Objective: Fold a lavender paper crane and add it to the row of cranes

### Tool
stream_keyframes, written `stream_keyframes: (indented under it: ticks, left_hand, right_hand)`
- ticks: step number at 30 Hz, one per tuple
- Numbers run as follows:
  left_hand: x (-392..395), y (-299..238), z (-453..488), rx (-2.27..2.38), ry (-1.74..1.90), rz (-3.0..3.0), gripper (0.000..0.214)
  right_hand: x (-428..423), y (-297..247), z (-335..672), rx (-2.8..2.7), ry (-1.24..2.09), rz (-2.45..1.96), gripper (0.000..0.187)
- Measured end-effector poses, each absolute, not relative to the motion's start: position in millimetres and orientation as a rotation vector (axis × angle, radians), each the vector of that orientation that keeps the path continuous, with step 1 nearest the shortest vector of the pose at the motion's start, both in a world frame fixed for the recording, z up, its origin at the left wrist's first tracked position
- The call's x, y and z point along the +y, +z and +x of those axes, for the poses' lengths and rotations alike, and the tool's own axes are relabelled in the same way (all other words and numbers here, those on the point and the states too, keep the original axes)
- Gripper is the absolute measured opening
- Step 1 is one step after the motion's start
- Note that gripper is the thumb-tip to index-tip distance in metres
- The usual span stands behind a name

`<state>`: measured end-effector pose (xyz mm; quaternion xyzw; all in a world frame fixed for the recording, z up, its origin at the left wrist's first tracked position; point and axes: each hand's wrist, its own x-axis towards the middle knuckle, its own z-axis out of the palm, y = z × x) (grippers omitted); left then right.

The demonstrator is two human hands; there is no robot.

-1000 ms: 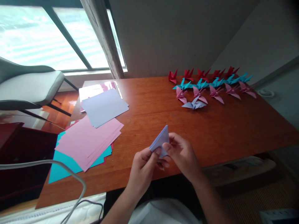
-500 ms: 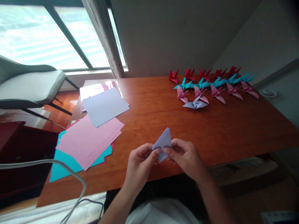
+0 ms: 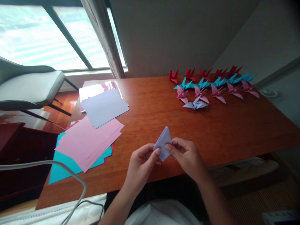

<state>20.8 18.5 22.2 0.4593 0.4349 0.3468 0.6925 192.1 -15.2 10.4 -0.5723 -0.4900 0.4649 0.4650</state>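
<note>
A folded lavender paper piece [image 3: 163, 142], kite-shaped with its tip pointing up, is pinched between both hands just above the wooden table [image 3: 150, 118] near its front edge. My left hand [image 3: 142, 165] grips its lower left edge with thumb and fingers closed. My right hand [image 3: 186, 157] pinches its right side, fingers curled.
Stacks of flat sheets lie at the left: lavender [image 3: 104, 106], pink [image 3: 89, 142], turquoise [image 3: 61, 170]. At the far right stand rows of folded cranes: red [image 3: 203, 74], turquoise [image 3: 215, 82], pink [image 3: 217, 92], and one lavender crane [image 3: 195, 104]. A grey chair [image 3: 28, 87] stands by the window.
The folded lavender piece has been turned slightly in my fingers and its tip now stands more upright; both hands stayed near the table's front edge.
</note>
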Motion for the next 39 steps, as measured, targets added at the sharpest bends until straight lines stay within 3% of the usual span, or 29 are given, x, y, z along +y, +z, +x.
stream_keyframes:
  ticks: [4,8,13,19,27,39]
  left_hand:
    - [19.2,22.5,23.1,0.973,0.743,1.024,0.022]
    - [17.1,20.3,27.3,1.012,0.797,1.058,0.018]
    - [16.3,18.4,30.4,1.011,0.850,1.117,0.014]
    - [17.5,19.1,28.3,1.032,0.874,1.233,0.011]
    - [17.0,19.2,27.6,1.093,0.850,1.297,0.012]
    - [25.1,15.5,20.3,0.836,0.847,0.616,0.026]
  right_hand:
    - [-11.3,9.7,190.4,-1.275,0.952,-1.393,0.007]
    - [-7.8,13.2,184.9,-1.261,0.658,-1.353,0.025]
    - [-9.3,17.1,174.2,-1.321,0.483,-1.363,0.021]
    - [-8.9,14.6,169.8,-1.245,0.514,-1.372,0.026]
    - [-9.5,18.1,172.5,-1.231,0.649,-1.363,0.010]
    - [-14.3,10.2,181.0,-1.538,0.539,-1.330,0.029]
